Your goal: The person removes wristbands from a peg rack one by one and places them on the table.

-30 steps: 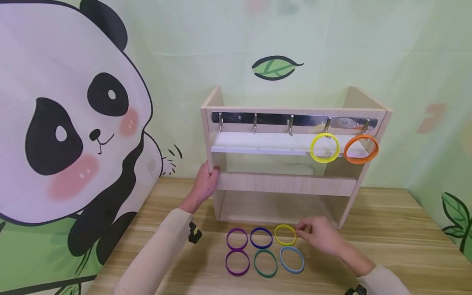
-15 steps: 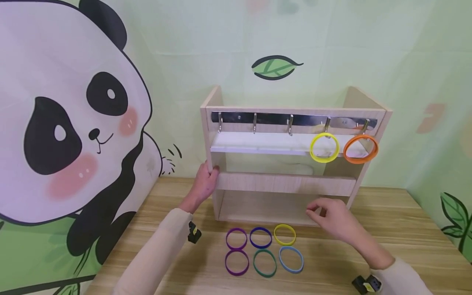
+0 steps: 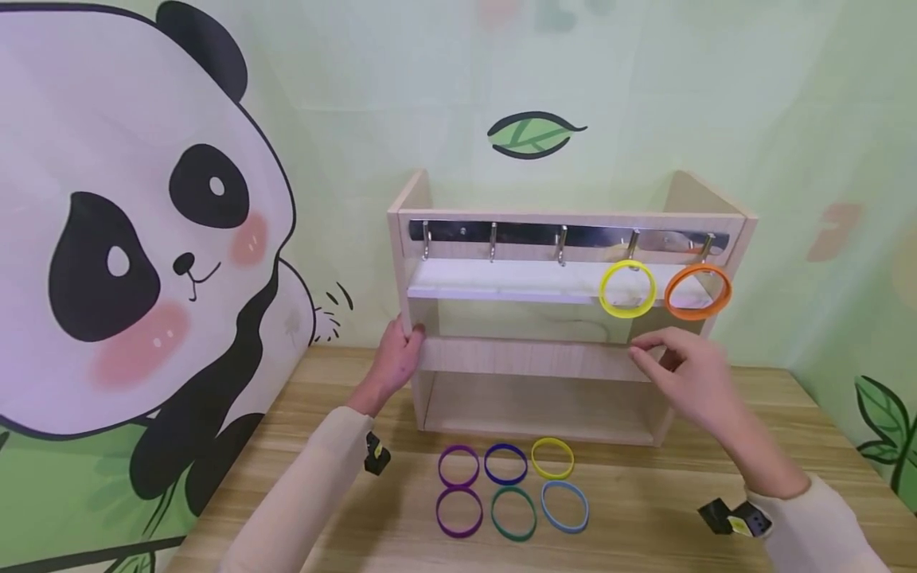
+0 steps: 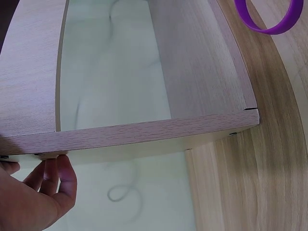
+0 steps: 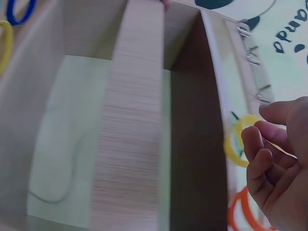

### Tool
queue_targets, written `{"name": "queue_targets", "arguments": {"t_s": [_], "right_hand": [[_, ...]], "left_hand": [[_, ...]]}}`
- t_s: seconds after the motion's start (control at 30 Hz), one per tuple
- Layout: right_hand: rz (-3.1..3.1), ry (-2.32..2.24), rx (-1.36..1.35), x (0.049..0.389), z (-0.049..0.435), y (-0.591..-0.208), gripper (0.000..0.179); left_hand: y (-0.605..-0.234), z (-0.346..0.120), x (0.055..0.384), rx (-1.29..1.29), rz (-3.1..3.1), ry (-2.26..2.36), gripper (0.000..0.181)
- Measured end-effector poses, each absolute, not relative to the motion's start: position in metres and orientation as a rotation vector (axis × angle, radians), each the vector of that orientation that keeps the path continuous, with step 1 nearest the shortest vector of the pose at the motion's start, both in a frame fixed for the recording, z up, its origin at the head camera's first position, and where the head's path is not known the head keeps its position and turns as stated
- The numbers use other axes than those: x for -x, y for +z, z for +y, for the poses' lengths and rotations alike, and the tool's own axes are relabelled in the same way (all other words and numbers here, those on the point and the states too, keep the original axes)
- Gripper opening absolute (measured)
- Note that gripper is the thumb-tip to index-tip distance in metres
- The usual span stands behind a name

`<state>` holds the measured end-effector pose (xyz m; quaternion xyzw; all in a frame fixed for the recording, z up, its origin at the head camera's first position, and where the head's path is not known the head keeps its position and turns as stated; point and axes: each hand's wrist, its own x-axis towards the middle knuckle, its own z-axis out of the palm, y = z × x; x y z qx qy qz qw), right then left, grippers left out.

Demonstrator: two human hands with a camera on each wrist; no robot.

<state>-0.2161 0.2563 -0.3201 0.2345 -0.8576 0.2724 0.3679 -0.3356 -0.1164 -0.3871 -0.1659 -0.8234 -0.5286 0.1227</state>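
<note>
My left hand [image 3: 397, 350] grips the left side panel of a light wooden shelf [image 3: 494, 354]; in the left wrist view its fingers lie against the panel's edge. My right hand [image 3: 688, 374] is raised before the shelf's right side, fingers loosely curled and nothing held. Just above it, a yellow wristband [image 3: 602, 296] and an orange wristband [image 3: 693, 315] hang from the two rightmost hooks of a metal strip [image 3: 530, 233]. On the table lie two purple wristbands, a dark blue one [image 3: 505, 482], another yellow wristband [image 3: 552, 477], a green one [image 3: 513, 539] and a light blue one [image 3: 566, 530].
The shelf stands on a wood-grain table [image 3: 759, 414] against a green cloth backdrop [image 3: 344, 183]. A big printed panda [image 3: 136, 239] fills the left side. Three hooks on the left of the strip carry no bands. A white board [image 3: 494, 278] sits below the strip.
My right hand has left the table beside the yellow wristband and risen up and to the right, close under the hanging bands. The left hand and the wristbands stay in place.
</note>
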Motion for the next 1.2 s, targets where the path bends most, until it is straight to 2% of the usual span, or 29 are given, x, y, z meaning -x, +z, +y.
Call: {"name": "queue_targets", "arguments": {"t_s": [0.27, 0.9, 1.2], "right_hand": [[-2.1, 0.668, -0.533, 0.219, 0.257, -0.293, 0.018], [-2.098, 0.749, -0.327, 0.229, 0.261, -0.272, 0.028], [-2.166, 0.687, -0.331, 0.238, 0.256, -0.263, 0.031]], "left_hand": [[-0.387, -0.116, 0.335, 0.504, -2.386, -1.559, 0.042], [-0.388, -0.117, 0.334, 0.488, -2.411, -1.55, 0.044], [-0.388, -0.117, 0.335, 0.484, -2.396, -1.554, 0.046]]}}
